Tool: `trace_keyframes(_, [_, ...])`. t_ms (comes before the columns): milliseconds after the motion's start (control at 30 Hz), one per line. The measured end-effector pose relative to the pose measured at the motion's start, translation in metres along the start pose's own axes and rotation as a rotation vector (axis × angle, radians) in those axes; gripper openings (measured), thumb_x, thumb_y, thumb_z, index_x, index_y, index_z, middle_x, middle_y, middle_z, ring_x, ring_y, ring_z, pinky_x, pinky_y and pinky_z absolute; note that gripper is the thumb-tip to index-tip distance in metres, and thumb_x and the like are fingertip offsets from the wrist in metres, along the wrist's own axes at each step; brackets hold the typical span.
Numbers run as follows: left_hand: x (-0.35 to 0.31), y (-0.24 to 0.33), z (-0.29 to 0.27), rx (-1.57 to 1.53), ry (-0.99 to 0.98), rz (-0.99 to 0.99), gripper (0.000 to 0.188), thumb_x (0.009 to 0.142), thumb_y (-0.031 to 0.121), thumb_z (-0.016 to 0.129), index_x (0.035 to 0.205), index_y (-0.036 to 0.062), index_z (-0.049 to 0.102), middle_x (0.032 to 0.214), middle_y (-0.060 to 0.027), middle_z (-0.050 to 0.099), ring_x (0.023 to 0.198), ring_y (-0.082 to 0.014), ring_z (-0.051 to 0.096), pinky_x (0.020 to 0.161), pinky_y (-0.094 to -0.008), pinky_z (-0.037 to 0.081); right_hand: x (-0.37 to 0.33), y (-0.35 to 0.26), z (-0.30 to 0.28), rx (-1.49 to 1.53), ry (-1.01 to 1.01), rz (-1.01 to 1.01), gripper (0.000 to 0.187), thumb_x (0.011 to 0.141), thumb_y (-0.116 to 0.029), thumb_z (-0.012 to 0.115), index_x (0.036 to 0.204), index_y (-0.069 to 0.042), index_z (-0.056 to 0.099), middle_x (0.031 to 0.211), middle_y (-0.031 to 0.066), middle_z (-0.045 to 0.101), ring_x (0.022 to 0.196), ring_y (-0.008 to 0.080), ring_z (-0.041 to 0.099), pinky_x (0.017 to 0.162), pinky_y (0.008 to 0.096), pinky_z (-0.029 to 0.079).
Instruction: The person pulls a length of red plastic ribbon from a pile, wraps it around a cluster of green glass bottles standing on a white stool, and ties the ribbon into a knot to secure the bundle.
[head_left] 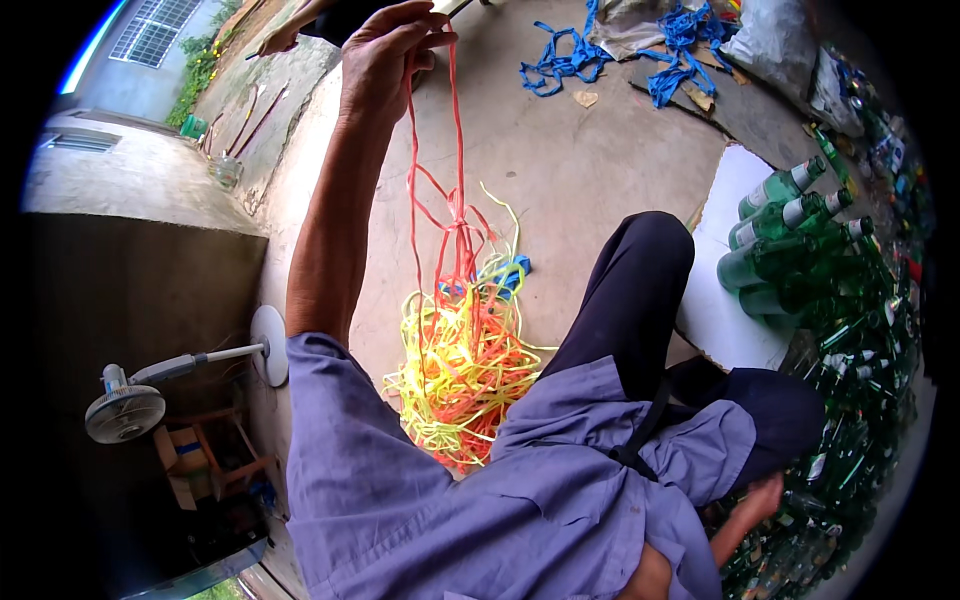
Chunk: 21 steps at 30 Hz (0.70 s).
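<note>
My left hand [385, 50] is raised at the top of the head view, its fingers pinched on a loop of red plastic string [458, 130]. The string hangs down from it to a tangled heap of yellow and red string [465, 370] on the floor between my legs. A bit of blue strip [515, 272] lies at the heap's far edge. My right hand [765, 498] is low at the right, beside my knee and close to a mass of green glass bottles [850, 450]. Its fingers are blurred and partly hidden.
Several green bottles [775, 262] stand on a white board [735, 180] at the right. Blue strips [565, 60] and pale sacks [770, 45] lie at the far right. A fan [125, 410] stands at the left. Another person's hand [280, 40] shows at the top left.
</note>
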<state>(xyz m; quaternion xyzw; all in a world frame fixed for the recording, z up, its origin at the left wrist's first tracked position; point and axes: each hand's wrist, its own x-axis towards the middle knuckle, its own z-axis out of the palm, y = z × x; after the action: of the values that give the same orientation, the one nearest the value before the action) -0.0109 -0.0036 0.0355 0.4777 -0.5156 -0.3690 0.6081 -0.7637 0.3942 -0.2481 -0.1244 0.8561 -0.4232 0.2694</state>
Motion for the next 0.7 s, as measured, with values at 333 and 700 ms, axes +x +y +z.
trace_keyframes(333, [-0.035, 0.06, 0.06, -0.143, -0.157, 0.016, 0.022, 0.091, 0.001, 0.061, 0.113, 0.0001, 0.065, 0.098, -0.0123, 0.072, 0.067, -0.0131, 0.069, 0.05, -0.0199, 0.051, -0.182, -0.285, 0.148, 0.263, -0.665, -0.667, 0.034, 0.1, -0.013, 0.054, 0.128, 0.005, 0.057, 0.109, 0.0138, 0.068, 0.086, 0.0141, 0.064, 0.075, 0.0246, 0.049])
trace_keyframes(700, [-0.037, 0.077, 0.089, -0.322, -0.299, 0.032, 0.024, 0.092, 0.004, 0.064, 0.115, 0.0002, 0.064, 0.099, -0.0118, 0.072, 0.066, -0.0142, 0.07, 0.044, -0.0172, 0.045, -0.342, -0.296, 0.386, 0.088, -1.807, -0.617, 0.049, 0.088, -0.011, 0.071, 0.131, 0.005, 0.053, 0.096, 0.0082, 0.068, 0.074, 0.0069, 0.064, 0.065, 0.0227, 0.052])
